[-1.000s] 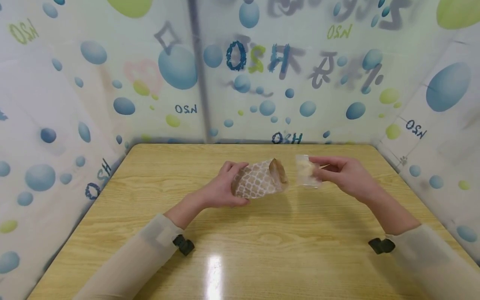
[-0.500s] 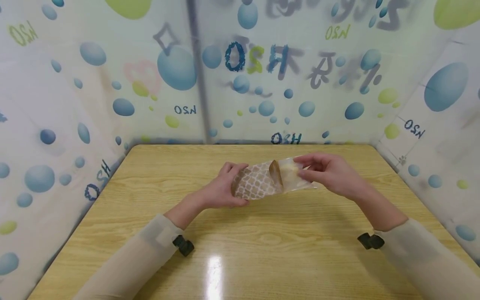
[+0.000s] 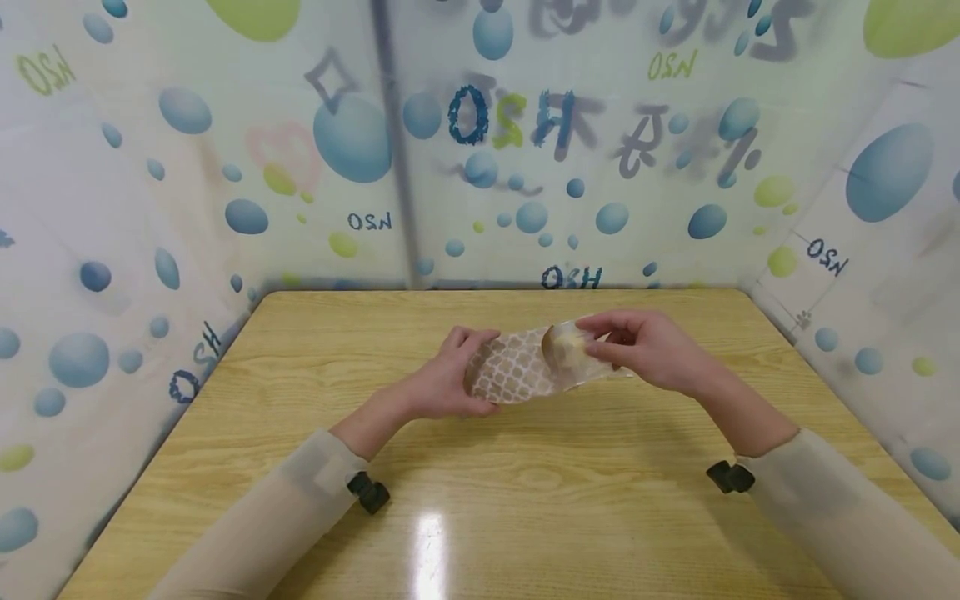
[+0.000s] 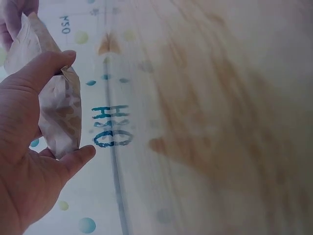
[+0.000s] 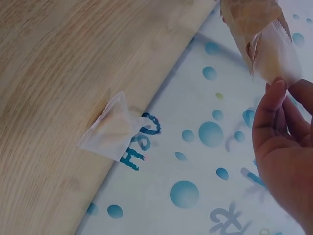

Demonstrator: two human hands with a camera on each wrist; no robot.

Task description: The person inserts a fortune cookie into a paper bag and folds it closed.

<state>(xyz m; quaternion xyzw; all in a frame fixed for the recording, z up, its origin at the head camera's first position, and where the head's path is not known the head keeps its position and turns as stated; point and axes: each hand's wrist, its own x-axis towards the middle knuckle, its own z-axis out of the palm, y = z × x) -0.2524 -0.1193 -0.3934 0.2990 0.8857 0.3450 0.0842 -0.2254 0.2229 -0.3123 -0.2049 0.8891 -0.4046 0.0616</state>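
Note:
My left hand (image 3: 446, 375) grips a small brown paper bag (image 3: 513, 367) with a white lattice print, thumb on its near side and fingers on the far side. The bag lies on its side in the air, its mouth facing right. My right hand (image 3: 648, 350) pinches a clear packet (image 3: 573, 350) with pale yellow contents, partly inside that mouth. In the right wrist view, thumb and fingertips hold the packet's end (image 5: 279, 61) beside the brown bag (image 5: 249, 22). The left wrist view shows the bag's crumpled closed end (image 4: 63, 115) between thumb and finger.
A light wooden table (image 3: 480, 500) lies below both hands. Patterned cloth walls (image 3: 480, 192) stand behind and at both sides. In the right wrist view another translucent packet (image 5: 112, 132) overlaps the table's far edge. Dark clips (image 3: 367, 492) sit at the sleeves.
My right hand has moved left, bringing the clear packet from beside the bag into its mouth. My left hand has stayed nearly in place with the bag.

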